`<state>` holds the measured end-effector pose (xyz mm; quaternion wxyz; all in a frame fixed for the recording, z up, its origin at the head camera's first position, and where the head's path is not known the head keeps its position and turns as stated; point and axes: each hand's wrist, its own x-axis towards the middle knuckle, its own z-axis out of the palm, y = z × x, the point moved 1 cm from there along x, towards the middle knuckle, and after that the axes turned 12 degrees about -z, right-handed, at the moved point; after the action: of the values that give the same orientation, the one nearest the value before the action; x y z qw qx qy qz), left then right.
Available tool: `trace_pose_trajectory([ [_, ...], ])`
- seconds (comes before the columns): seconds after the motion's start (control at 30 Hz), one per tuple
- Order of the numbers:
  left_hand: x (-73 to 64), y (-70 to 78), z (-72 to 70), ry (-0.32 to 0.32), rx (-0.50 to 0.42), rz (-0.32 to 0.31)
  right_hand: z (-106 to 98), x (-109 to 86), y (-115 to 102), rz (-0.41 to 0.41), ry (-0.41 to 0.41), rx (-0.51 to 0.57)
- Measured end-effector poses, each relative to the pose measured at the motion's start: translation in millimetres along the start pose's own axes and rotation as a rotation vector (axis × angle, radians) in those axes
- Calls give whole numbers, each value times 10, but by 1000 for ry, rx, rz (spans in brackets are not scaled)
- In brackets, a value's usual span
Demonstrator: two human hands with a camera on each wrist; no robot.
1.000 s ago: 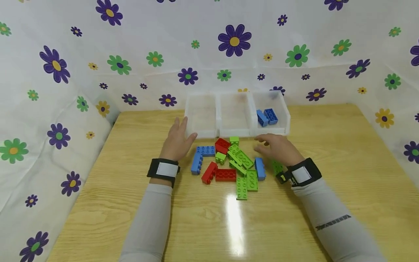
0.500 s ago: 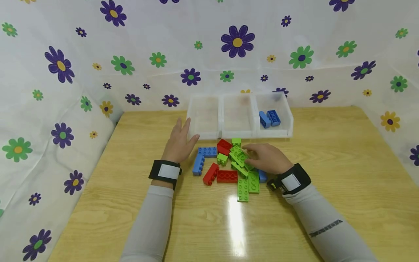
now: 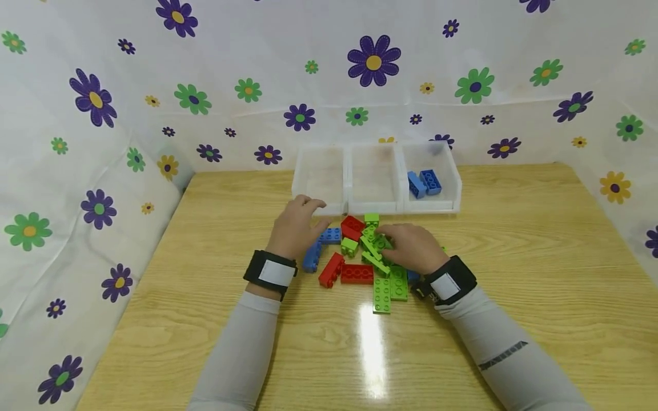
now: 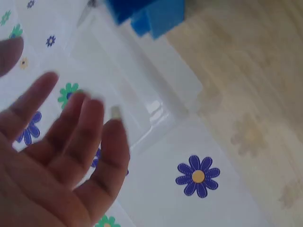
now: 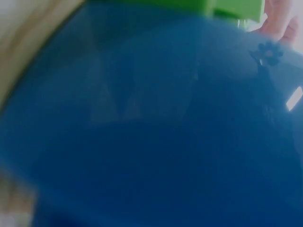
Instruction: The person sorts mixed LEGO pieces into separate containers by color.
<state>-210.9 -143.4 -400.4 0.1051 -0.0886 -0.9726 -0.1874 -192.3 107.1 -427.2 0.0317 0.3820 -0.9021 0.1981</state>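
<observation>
My left hand (image 3: 294, 228) hovers beside two blue bricks (image 3: 330, 235), its fingers loosely bent and holding nothing; the left wrist view shows them spread, with a blue brick (image 4: 165, 16) beyond. My right hand (image 3: 416, 248) reaches over a cluster of green bricks (image 3: 371, 248). Its thumb and fingers are apart at the cluster's right side, and no brick is lifted. A blue brick (image 3: 413, 276) is partly hidden under that wrist. In the right wrist view a blue brick (image 5: 142, 118) blocks nearly everything, below a green brick (image 5: 239, 7).
A white three-compartment tray (image 3: 372, 210) stands at the back, with two blue bricks (image 3: 424, 184) in its right compartment. Red bricks (image 3: 357, 274) lie among the pile. Two flat green bricks (image 3: 381, 295) are nearest the front. A flowered cloth (image 3: 247, 57) hangs behind.
My right hand has moved left from beside the blue brick to over the green cluster. My left hand has shifted right from the tray's left corner toward the blue bricks, its fingers bending more.
</observation>
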Motion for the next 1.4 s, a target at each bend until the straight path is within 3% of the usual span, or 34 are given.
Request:
trace_pose_trajectory([
  [0.1, -18, 51, 68, -130, -6, 36, 20, 27, -3, 5, 1, 21],
  [0.17, -30, 74, 105, -184, -16, 48, 26, 43, -1, 8, 8, 40],
  [0.37, -34, 74, 190, -236, -20, 17, -3, 61, 30, 54, 16, 120],
  [0.53, -20, 28, 244, -278, -42, -12, -158, 110, 69, 95, 17, 168],
  [0.7, -18, -1, 278, -260, -25, -23, -413, 253, 88, 93, 27, 156],
  [0.83, -5, 27, 227, -205, -26, 27, -612, 459, 123, 74, 43, 76],
  [1.0, -3, 136, 97, -141, -99, 101, -747, 804, 219, 67, 48, -16],
  [1.2, -50, 313, 6, -152, -127, 123, -593, 1137, 385, 131, -17, -97],
  [1.4, -66, 328, -52, -155, -109, 109, -330, 1366, 469, 112, -39, -166],
])
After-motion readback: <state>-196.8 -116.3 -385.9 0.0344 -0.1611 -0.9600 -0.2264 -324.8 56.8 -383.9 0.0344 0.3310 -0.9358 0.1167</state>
